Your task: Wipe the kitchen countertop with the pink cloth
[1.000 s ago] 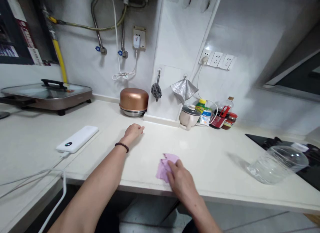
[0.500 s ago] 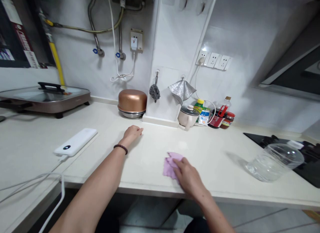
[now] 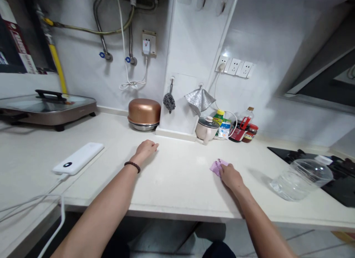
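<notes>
My right hand (image 3: pixel 230 176) grips a small purple cloth (image 3: pixel 218 167) and holds it against the pale countertop (image 3: pixel 177 184). The cloth is bunched under the fingertips, with its far edge sticking out past them. My left hand (image 3: pixel 146 148), with a dark bead bracelet (image 3: pixel 132 166) at the wrist, rests on the counter to the left. Its fingers are curled in, and nothing shows in them. Behind that hand, a copper-coloured bowl (image 3: pixel 144 111) lies upside down on a steel one.
A large clear bottle (image 3: pixel 301 179) stands at the right, before the black stove (image 3: pixel 344 187). Along the back are a small lidded pot (image 3: pixel 206 129) and several condiment containers (image 3: pixel 240 129). At left are a white power bank (image 3: pixel 79 159) with cables and an electric pan (image 3: pixel 50 108).
My right hand has slid the purple cloth to the right and farther back across the counter. The cloth looks more bunched. My left hand has stayed nearly in place.
</notes>
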The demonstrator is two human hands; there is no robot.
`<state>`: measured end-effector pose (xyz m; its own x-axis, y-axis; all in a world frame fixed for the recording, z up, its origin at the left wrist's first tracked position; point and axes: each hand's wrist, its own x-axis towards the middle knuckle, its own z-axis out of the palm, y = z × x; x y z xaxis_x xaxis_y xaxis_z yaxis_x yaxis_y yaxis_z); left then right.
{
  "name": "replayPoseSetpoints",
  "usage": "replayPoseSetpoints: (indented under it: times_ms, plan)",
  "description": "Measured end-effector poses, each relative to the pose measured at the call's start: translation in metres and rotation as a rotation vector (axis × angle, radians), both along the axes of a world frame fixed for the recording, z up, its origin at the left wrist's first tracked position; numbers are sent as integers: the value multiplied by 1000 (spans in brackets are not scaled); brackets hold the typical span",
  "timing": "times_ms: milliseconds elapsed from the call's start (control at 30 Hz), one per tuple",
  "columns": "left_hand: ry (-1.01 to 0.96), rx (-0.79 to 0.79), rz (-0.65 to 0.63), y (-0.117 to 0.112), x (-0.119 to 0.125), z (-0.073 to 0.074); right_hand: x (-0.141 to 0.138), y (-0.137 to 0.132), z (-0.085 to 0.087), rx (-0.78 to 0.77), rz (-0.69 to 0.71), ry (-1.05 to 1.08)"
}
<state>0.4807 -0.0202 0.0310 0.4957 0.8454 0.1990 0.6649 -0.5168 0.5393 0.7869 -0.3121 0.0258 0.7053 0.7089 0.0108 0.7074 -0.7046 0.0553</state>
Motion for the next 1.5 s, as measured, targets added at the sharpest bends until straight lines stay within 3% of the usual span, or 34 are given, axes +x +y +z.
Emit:
replayPoseSetpoints:
  times_ms: [233, 333, 400, 500, 667, 767, 867, 1067, 1167, 1333, 1433, 1500]
  plan:
    - [20, -14, -5, -2, 0, 3, -87, 78, 4, 46, 351, 39]
    - [8, -23, -7, -3, -2, 3, -102, 103, 3, 65, 412, 45]
    - [8, -24, -12, -5, -3, 4, -95, 114, 4, 69, 394, 47]
    - [7, -13, -17, -9, -5, 8, -64, 117, 9, 77, 299, 43]
    - [4, -15, -16, -13, -6, 13, 4, 88, 16, 113, 9, 12]
    - [9, -17, -20, -13, -5, 13, 28, 75, 14, 129, -91, -3]
    - [11, -2, -24, -12, -2, 11, 30, 79, 9, 123, -36, -4]
    - [7, -3, -54, -12, -1, 8, 14, 112, -7, 52, 242, 60]
    - [15, -19, -40, -14, -1, 9, 22, 112, -11, 67, 115, 87]
    - [4, -50, -25, -15, -1, 10, 51, 83, -6, 161, -208, 86]
    - [0, -66, -19, -14, -1, 10, 55, 70, 0, 176, -283, 90]
    - [-8, -64, -20, -14, -1, 10, 47, 71, 4, 167, -258, 85]
